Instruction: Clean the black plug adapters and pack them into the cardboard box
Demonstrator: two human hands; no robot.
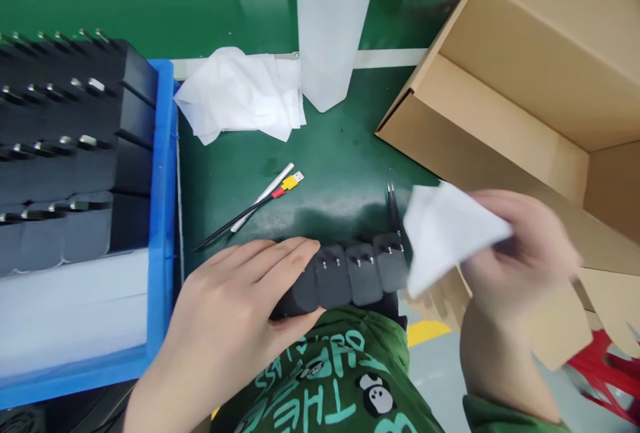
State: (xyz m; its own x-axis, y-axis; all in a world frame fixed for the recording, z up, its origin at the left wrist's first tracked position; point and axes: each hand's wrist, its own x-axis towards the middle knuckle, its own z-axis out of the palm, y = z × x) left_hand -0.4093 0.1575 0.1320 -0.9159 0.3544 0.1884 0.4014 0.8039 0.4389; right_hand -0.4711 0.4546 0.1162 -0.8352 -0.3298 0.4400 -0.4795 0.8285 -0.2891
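Note:
A row of several dark grey plug adapters (350,273) lies along the near edge of the green table (330,153), metal prongs facing up. My left hand (235,313) rests over the left end of the row, fingers laid across the leftmost adapter. My right hand (515,260) holds a folded white cloth (445,233) just right of the row, its corner close to the rightmost adapter. The hand and cloth look blurred.
A blue bin (163,220) at left holds rows of black adapters (65,133). A crumpled white cloth (240,93) and a white plastic bottle (333,20) stand behind. Tweezers (235,220), a small brush-like tool (280,186) and black tweezers (393,210) lie mid-table. An open cardboard box (515,86) is at right.

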